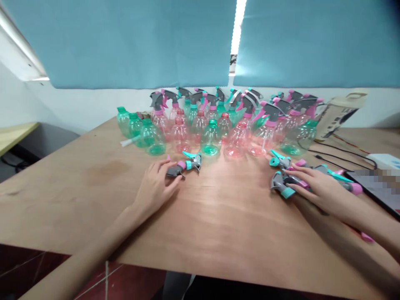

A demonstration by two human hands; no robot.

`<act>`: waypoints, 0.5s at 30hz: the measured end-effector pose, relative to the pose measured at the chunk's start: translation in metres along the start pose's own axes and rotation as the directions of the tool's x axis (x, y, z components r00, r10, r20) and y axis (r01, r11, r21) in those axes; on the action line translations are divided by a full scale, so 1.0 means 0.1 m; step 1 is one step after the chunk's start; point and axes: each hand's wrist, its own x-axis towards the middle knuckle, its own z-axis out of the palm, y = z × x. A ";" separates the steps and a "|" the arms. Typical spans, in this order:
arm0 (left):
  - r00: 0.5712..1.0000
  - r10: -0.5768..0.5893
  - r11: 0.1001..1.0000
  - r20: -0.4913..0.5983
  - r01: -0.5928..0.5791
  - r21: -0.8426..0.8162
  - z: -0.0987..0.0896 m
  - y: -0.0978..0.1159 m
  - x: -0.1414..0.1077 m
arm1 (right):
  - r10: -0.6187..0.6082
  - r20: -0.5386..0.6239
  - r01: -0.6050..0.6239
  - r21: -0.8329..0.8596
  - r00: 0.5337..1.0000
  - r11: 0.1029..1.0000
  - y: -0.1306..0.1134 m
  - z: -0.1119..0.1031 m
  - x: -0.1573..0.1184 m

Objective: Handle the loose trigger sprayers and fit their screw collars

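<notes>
My left hand (158,183) rests at the middle left of the table, its thumb and fingers around a grey spray head with a pink collar (176,168). Touching that one on its right is a spray head with a teal collar (194,162). On the right, my right hand (315,185) lies over a pile of grey, pink and teal spray heads (283,189), fingers spread on top of them. Behind both hands stand several clear bottles, such as a green one (210,139) and a pink one (180,135). Many at the back carry spray heads.
The wooden table (218,233) has its near edge below my hands. At the right are a cream-coloured carton (337,114), black cables (337,154), a white box (383,161) and a dark-edged flat item (375,189). A yellowish surface (18,135) is at far left.
</notes>
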 end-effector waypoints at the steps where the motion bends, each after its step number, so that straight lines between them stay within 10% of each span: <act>1: 0.999 -0.035 0.999 0.030 0.034 0.020 0.00 -0.05 0.00 | -0.010 -0.007 0.010 -0.002 1.000 1.000 -0.03 -0.03 0.02; 15: 0.975 -0.084 0.978 0.205 0.041 0.206 0.20 0.22 0.30 | -0.391 -0.049 0.384 0.341 0.919 0.858 -1.77 0.26 1.25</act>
